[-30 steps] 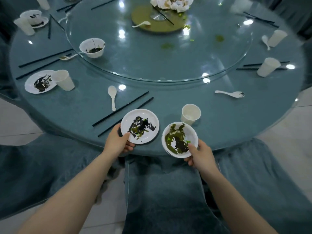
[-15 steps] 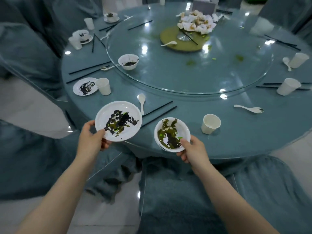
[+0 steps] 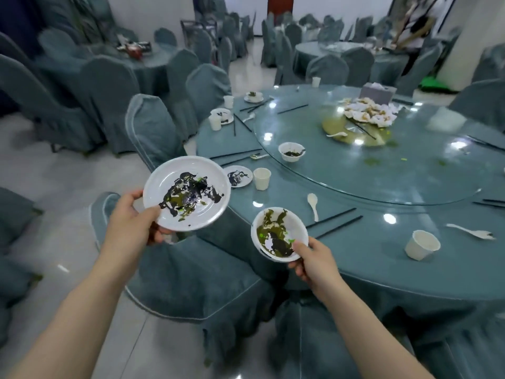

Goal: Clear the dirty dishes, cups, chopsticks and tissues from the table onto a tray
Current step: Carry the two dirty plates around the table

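My left hand (image 3: 128,217) grips the near rim of a dirty white plate (image 3: 188,192) smeared with dark sauce, held in the air left of the table over a covered chair. My right hand (image 3: 314,261) holds a small white bowl (image 3: 278,233) with green and black leftovers just above the table's near edge. On the round blue table (image 3: 369,258) lie a white spoon (image 3: 313,202), black chopsticks (image 3: 332,218), a white cup (image 3: 422,244), another spoon (image 3: 470,232), a second dirty plate (image 3: 237,175) and cup (image 3: 261,178). Crumpled tissues (image 3: 369,113) are piled at the centre. No tray is in view.
A glass turntable (image 3: 382,165) carries a dirty bowl (image 3: 291,151) and a green disc with a spoon. More plates, cups and chopsticks sit at the far left places. Covered chairs (image 3: 191,274) stand close around me; other tables, chairs and a person stand behind.
Both hands have lifted the plate and the bowl off the table. The plate has moved left and up, away from the table edge. My view has swung left and upward.
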`<state>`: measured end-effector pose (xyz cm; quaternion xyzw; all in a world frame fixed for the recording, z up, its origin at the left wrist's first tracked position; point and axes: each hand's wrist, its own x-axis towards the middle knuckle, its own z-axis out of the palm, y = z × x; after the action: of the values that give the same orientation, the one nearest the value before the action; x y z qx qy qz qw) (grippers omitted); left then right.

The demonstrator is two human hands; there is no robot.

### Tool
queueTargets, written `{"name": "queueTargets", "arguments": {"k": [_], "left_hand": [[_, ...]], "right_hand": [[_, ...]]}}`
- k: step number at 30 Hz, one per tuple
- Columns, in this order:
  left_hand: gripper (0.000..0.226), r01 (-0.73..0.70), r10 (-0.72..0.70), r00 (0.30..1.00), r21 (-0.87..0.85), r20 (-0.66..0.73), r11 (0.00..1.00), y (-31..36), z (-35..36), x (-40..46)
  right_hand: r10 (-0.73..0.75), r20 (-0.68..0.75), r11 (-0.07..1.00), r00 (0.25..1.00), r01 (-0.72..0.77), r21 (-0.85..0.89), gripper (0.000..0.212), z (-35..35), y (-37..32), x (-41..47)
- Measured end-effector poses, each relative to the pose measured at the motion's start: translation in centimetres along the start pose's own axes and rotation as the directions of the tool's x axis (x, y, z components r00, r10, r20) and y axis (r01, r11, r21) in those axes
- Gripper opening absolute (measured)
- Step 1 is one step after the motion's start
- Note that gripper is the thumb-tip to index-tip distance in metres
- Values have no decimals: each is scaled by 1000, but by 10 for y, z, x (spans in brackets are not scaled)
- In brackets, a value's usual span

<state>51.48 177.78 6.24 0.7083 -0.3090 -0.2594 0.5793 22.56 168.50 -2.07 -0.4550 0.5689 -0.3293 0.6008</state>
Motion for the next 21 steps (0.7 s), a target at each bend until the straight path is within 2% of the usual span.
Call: {"name": "queueTargets", "arguments": {"k": [5, 9, 16, 21], "left_hand": [[33, -16, 16, 1000, -41, -11, 999, 15, -62, 14], [33, -1, -1, 1000, -84, -27, 996, 12, -85, 34], [29, 48, -49, 999, -110, -6, 993, 3, -94, 77], [29, 49, -47, 999, -117, 17, 992, 4, -74, 122]], "right_hand": [[-22, 15, 1000, 1000, 22, -1, 16, 51, -23, -15], [-43, 20, 999, 999, 44, -24, 17, 73, -38, -9], [-41, -32, 999, 999, 41, 4, 18, 91, -59, 25], [-71, -84, 995, 994, 76, 64, 18, 88, -77, 75]]}}
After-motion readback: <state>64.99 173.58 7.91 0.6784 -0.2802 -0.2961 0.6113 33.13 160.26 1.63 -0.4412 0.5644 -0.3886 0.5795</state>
